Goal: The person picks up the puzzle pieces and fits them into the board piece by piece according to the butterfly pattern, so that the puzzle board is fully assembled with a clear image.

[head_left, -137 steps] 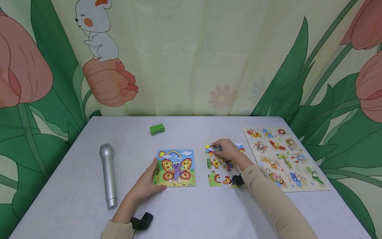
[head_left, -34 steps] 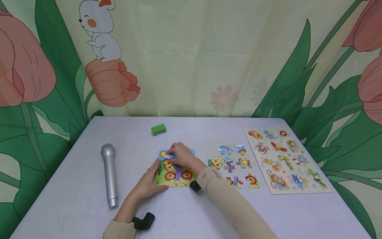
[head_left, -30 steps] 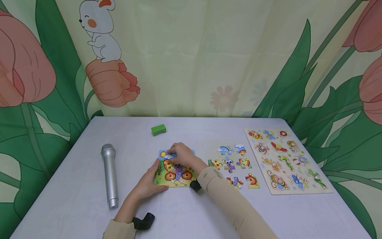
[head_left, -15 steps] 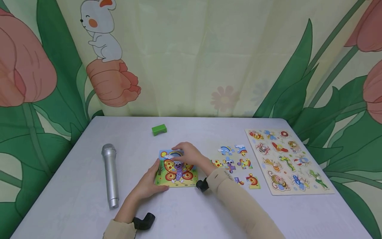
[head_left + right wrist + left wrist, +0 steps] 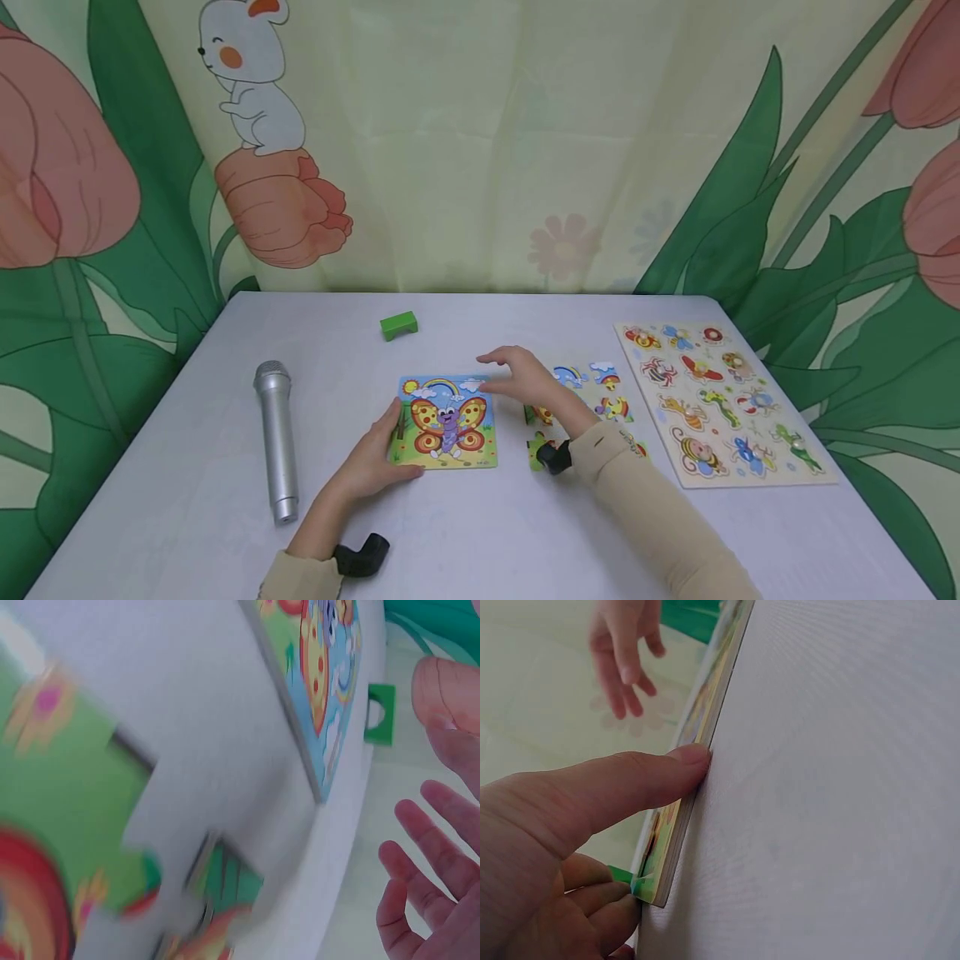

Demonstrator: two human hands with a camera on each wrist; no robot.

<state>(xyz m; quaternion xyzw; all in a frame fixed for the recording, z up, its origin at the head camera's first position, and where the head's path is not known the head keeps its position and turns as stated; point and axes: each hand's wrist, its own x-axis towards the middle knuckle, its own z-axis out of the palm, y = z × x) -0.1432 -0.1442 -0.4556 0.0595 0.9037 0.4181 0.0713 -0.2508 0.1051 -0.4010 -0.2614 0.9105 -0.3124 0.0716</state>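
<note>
A square butterfly puzzle board (image 5: 450,421) lies flat on the table. My left hand (image 5: 371,458) holds its lower left corner, the thumb on the near edge and the fingers at the left side, as the left wrist view (image 5: 622,787) shows close up. Just right of the board, my right hand (image 5: 528,382) hovers with fingers spread and nothing between them; its open fingers (image 5: 431,862) also show in the right wrist view. Loose jigsaw pieces (image 5: 615,408) lie to the right, partly hidden under my right hand and sleeve, among them a green one (image 5: 535,448).
A silver microphone (image 5: 276,442) lies at the left. Behind the puzzle board sits a green arch block (image 5: 399,325). On the right is a large insect peg puzzle (image 5: 720,408). A printed curtain (image 5: 450,150) hangs behind the white table (image 5: 450,542).
My right hand picked among the loose pieces, came over the board's top left, then drew right, its fingers parting. The sun piece is gone from the loose group. My left hand stayed put.
</note>
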